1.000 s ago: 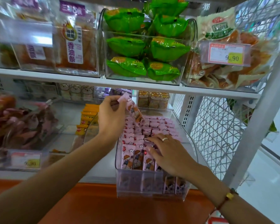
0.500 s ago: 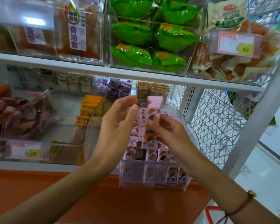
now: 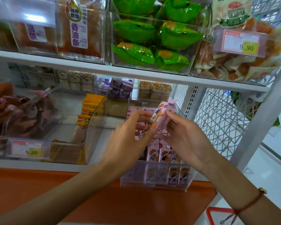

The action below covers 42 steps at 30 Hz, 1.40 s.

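I judge the packet [image 3: 160, 118] light, crinkly and slippery; my left grip [image 3: 128, 143] and right grip [image 3: 186, 140] both pinch its middle, safest just below its sealed top.

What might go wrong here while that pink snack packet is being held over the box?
The pink packet is held only by fingertips of the left hand and the right hand; it could slip and knock the upright packets in the clear bin askew. The bin's front seems to jut past the white shelf edge, so a push down there might tip it.
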{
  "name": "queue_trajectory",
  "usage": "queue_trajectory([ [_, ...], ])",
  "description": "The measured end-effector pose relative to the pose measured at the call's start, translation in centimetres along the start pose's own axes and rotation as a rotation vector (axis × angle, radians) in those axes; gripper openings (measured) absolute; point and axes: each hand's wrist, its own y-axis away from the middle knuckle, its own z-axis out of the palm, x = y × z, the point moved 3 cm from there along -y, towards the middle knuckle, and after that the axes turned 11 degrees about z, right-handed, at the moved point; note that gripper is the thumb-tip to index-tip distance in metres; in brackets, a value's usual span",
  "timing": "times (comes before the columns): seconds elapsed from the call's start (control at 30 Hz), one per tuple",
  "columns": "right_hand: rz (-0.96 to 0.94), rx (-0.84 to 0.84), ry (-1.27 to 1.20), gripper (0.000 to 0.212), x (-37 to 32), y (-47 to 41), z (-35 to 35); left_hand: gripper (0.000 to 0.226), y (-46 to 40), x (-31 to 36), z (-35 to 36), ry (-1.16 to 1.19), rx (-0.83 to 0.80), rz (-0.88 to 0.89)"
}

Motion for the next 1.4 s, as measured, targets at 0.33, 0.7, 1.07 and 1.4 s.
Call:
queue_trajectory([
  [0.33,-0.329,0.329,0.332,0.044,0.2,1.0,1.0,0.04,-0.4,-0.6,0.3,0.021,0.034,0.047],
  [0.7,-0.173,0.368,0.263,0.057,-0.1,0.7,-0.5,0.019,-0.4,0.2,0.2,0.51,-0.261,-0.246],
  [1.07,-0.379,-0.027,0.386,0.038,-1.6,1.0,-1.0,0.036,-1.0,0.1,-1.2,0.118,-0.077,0.049],
  [1.4,-0.33,0.071,0.659,0.084,-0.6,0.6,-0.8,0.034,-1.0,-1.3,-1.4,0.382,0.097,-0.185],
])
